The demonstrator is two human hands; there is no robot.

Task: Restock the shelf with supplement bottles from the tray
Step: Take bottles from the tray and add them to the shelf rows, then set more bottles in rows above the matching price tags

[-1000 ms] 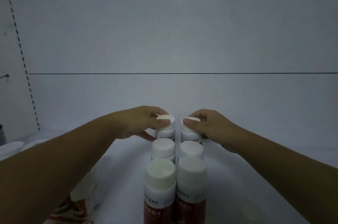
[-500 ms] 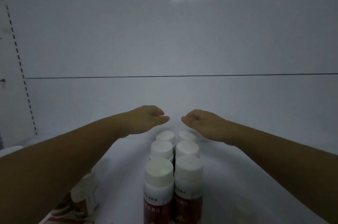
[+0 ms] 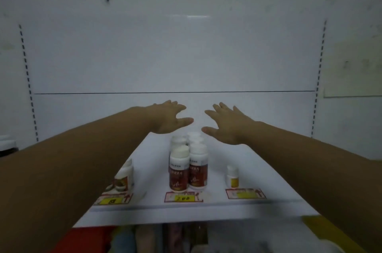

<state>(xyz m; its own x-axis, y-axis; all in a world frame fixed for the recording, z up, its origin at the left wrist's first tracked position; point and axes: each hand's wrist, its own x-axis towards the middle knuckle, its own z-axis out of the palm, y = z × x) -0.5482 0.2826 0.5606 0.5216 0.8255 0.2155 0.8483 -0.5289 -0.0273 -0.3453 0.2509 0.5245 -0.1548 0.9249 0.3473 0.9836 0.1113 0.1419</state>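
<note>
hands are reaching forward on two bare forearms that are coming in from the bottom corners. the left hand point(image 3: 169, 117) and the right hand point(image 3: 226, 123) are both hovering palm down, fingers spread and thumbs pointing toward each other. they are holding nothing and touching nothing, just above and behind the rear of a cluster of bottles.

nearest the viewer, below the shelf edge, blurred goods point(image 3: 165, 238) in red and dark tones are showing, too smeared to identify. above them the white shelf point(image 3: 258, 170) is running across the view. three red-bordered price labels with yellow patches are sitting along its front lip: a left label point(image 3: 112, 199), a middle label point(image 3: 183, 197) and a right label point(image 3: 245, 193).

just behind the middle label, the supplement bottles point(image 3: 178, 170) are standing upright in two touching columns, with white caps and dark red labels, running back toward the hands. the rear caps are overlapping, so the count is unclear. to the left, a white-capped bottle point(image 3: 124, 178) is standing partly hidden by the left forearm. to the right, well apart from the cluster, a small bottle point(image 3: 232, 176) with a yellow label is standing alone behind the right label.

farthest back, the white back panel point(image 3: 175, 56) is filling the view, with a thin dark seam point(image 3: 175, 92) crossing it horizontally and dashed slotted uprights point(image 3: 26, 79) running up each side.
</note>
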